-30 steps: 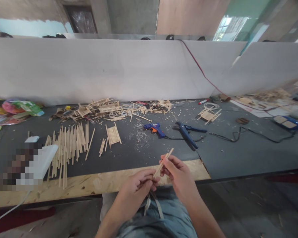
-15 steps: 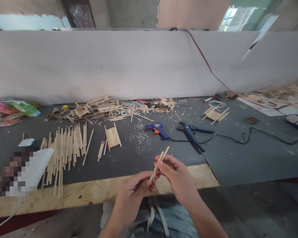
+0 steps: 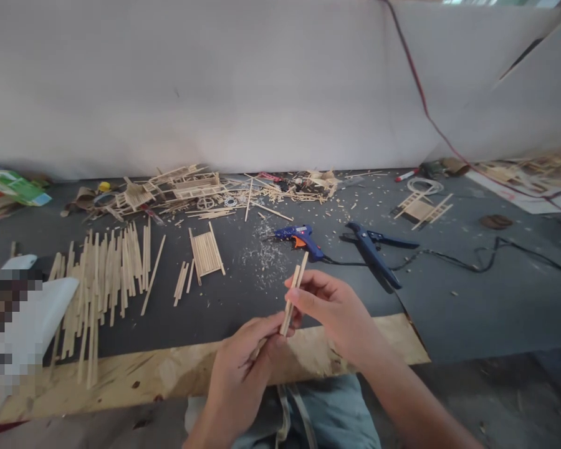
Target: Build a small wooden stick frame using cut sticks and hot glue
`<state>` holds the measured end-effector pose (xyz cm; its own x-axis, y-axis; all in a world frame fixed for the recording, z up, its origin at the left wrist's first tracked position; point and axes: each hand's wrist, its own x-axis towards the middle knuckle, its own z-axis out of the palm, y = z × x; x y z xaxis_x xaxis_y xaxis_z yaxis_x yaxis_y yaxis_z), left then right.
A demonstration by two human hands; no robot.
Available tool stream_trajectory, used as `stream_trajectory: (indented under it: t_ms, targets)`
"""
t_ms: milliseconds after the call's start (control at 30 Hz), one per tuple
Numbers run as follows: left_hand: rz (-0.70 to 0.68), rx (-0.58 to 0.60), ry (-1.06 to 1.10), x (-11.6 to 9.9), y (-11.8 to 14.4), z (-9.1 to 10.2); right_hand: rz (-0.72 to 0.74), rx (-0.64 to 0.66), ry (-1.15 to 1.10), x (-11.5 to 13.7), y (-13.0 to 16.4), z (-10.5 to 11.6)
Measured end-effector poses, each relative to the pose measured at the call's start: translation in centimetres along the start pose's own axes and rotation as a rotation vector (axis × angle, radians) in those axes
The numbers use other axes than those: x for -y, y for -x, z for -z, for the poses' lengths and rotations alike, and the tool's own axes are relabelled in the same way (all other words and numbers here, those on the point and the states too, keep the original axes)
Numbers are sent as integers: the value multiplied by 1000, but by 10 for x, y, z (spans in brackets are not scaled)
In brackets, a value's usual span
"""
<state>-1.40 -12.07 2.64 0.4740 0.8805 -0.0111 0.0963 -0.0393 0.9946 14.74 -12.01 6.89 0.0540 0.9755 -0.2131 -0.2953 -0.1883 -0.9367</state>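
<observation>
Two thin wooden sticks (image 3: pixel 294 293) stand side by side between my hands, tilted a little, one reaching higher than the other. My right hand (image 3: pixel 339 308) pinches them around the middle with thumb and fingers. At their lower ends, the fingers of my left hand (image 3: pixel 247 358) are closed on them. Beyond my hands lies a blue glue gun (image 3: pixel 299 240) with an orange trigger. To its right rests a dark blue cutter tool (image 3: pixel 371 252). A small panel of sticks (image 3: pixel 207 252) lies flat to the left, beside a few short sticks (image 3: pixel 181 284).
Many loose sticks (image 3: pixel 105 274) are spread at the left. Small stick-built models (image 3: pixel 182 190) and scraps are heaped along the white wall (image 3: pixel 215 93). A small ladder-like frame (image 3: pixel 421 209) lies at the right. A black cord (image 3: pixel 477 268) crosses the dark tabletop (image 3: pixel 486 318).
My view has tipped downward and shifted a little. The two sticks are turned more upright, their lower ends drawn level with each other. Both hands keep hold of them.
</observation>
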Motion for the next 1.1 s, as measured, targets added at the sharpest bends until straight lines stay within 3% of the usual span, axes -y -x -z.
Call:
stream_trajectory:
  t_ms: [567,1000,1100]
  targets:
    - [-192,-146,-168,1,11,6,-2,36,15,1,2,-9]
    - [-110,-143,-24,3,10,1,-17,49,36,2,0,-9]
    - [-13,-169,24,5,12,-2,-21,51,77,4,0,-6]
